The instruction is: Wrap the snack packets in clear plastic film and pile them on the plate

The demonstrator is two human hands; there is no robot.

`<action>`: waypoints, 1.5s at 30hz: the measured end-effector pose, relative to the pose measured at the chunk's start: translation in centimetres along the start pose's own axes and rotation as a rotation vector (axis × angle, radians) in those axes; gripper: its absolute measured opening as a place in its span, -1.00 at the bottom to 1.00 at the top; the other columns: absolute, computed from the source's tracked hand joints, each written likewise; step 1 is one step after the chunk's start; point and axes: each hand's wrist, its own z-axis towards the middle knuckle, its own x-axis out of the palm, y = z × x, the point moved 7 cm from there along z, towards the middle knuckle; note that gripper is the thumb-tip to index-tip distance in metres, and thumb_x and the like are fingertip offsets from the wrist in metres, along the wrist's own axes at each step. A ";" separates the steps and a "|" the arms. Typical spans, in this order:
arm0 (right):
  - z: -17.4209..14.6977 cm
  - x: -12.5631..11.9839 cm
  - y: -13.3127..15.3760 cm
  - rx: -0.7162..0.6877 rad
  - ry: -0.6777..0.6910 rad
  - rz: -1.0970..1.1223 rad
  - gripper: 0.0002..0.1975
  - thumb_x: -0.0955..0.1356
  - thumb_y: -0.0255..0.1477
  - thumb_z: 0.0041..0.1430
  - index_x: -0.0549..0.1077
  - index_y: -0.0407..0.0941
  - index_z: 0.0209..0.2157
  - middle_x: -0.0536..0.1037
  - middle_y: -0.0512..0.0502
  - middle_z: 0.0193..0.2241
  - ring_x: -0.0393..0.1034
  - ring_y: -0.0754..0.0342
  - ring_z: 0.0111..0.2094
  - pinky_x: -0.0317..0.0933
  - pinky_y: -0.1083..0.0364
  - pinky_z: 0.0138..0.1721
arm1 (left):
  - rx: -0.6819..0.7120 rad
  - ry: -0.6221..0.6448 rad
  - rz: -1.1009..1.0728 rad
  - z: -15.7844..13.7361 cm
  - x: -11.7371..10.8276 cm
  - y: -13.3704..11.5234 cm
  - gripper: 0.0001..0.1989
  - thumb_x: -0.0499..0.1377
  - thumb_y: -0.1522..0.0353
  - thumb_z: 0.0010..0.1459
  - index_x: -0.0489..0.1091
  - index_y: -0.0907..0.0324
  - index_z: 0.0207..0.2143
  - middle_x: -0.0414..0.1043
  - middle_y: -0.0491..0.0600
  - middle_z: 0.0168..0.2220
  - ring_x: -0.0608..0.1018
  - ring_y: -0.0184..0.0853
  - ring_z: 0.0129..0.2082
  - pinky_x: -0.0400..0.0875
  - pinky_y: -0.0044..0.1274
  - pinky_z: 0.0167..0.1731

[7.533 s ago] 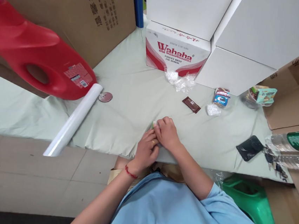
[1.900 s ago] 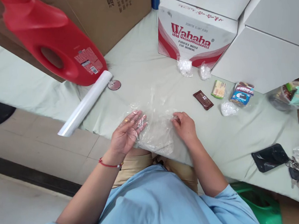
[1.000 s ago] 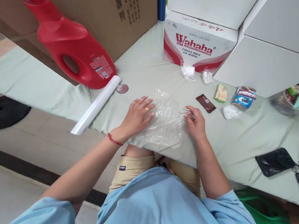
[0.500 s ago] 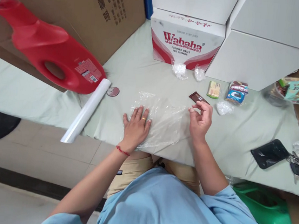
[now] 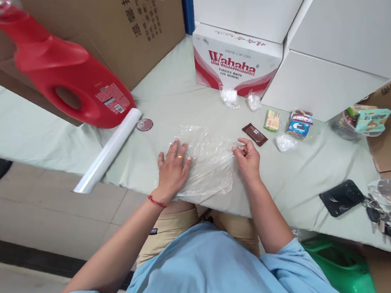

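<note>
A sheet of clear plastic wrap [image 5: 209, 175] lies creased on the cloth-covered table in front of me. My left hand [image 5: 174, 167] rests flat on its left part, fingers spread. At the sheet's right edge, the thumb and forefinger of my right hand [image 5: 247, 160] are pinched on the plastic, and creases run from there toward the left. Just beyond that hand is a brown wrapped snack bar [image 5: 254, 134]. A white roll of wrap [image 5: 108, 152] lies to the left, one end over the table edge. Near its upper end sits a round brownish disc [image 5: 145, 124].
A red jug [image 5: 67, 79] stands at the left by a cardboard box [image 5: 91, 12]. Behind are a Wahaha carton [image 5: 234, 62], several wrapped bundles [image 5: 285, 142] and snack packets [image 5: 272, 120]. At right lie a black phone-like object [image 5: 342, 197] and keys [image 5: 378, 219].
My right hand has moved left, away from the brown snack bar, and now pinches the sheet's right edge. The creases there look tighter. My left hand stays flat; the view has shifted slightly.
</note>
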 end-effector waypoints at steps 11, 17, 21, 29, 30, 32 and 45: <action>0.6 -1.7 -0.9 0.081 0.056 -0.496 -0.55 0.37 -0.23 0.16 0.50 -0.05 0.07 0.59 0.02 -0.36 0.47 0.00 -0.35 0.33 0.00 -0.14 | 0.153 0.086 0.157 -0.4 -0.2 1.2 -0.41 -0.15 0.15 0.50 0.22 0.12 0.44 0.09 0.14 0.52 0.21 -0.01 0.50 -0.13 0.19 0.42; 0.8 -3.6 -0.8 0.066 0.092 -0.653 -0.63 0.36 -0.16 0.19 0.56 -0.06 -0.07 0.59 -0.03 -0.37 0.46 -0.02 -0.35 0.34 0.00 -0.15 | 0.215 0.026 0.115 -1.9 -0.1 1.4 -0.38 -0.14 0.08 0.50 0.18 0.08 0.47 0.05 0.16 0.53 0.19 0.01 0.51 -0.23 0.18 0.43; 2.6 -5.4 0.6 -0.066 -0.056 -0.793 -0.56 0.32 -0.20 0.23 0.57 -0.13 0.03 0.58 -0.26 -0.02 0.51 -0.08 -0.17 0.39 -0.06 -0.03 | 0.225 0.021 0.079 -2.0 -0.1 1.4 -0.38 -0.11 0.08 0.49 0.19 0.06 0.47 0.06 0.16 0.53 0.17 0.04 0.51 -0.29 0.19 0.44; 6.5 -5.6 0.5 0.013 0.030 -1.084 -0.52 0.36 -0.33 0.27 0.54 -0.06 0.20 0.50 -0.32 0.14 0.50 -0.19 0.00 0.37 -0.11 0.03 | 0.214 0.006 0.048 -2.0 -0.4 1.3 -0.42 -0.07 0.10 0.49 0.22 0.06 0.45 0.10 0.17 0.51 0.20 0.01 0.51 -0.29 0.17 0.45; 6.7 -5.7 0.5 0.010 0.025 -1.096 -0.54 0.36 -0.35 0.27 0.55 -0.07 0.19 0.52 -0.33 0.10 0.51 -0.19 -0.03 0.37 -0.11 0.02 | 0.214 0.000 0.035 -2.0 -0.5 1.3 -0.42 -0.06 0.10 0.49 0.23 0.05 0.45 0.11 0.17 0.51 0.20 0.01 0.50 -0.29 0.17 0.45; 6.9 -5.8 0.7 0.010 0.007 -1.094 -0.52 0.37 -0.33 0.26 0.55 -0.09 0.19 0.54 -0.35 0.06 0.51 -0.20 -0.06 0.36 -0.11 -0.01 | 0.215 -0.007 0.010 -2.1 -0.6 1.3 -0.43 -0.05 0.10 0.48 0.24 0.04 0.44 0.12 0.17 0.50 0.20 0.01 0.50 -0.27 0.18 0.45; 3.0 -3.1 6.4 0.043 0.227 -0.175 -0.46 0.50 -0.06 0.09 0.56 -0.08 0.02 0.53 0.03 -0.35 0.03 0.22 -0.57 -0.01 0.16 -0.52 | 0.199 0.004 0.005 -2.1 -0.2 1.4 -0.39 -0.10 0.09 0.50 0.14 0.07 0.49 0.09 0.15 0.52 0.15 -0.02 0.52 -0.31 0.14 0.46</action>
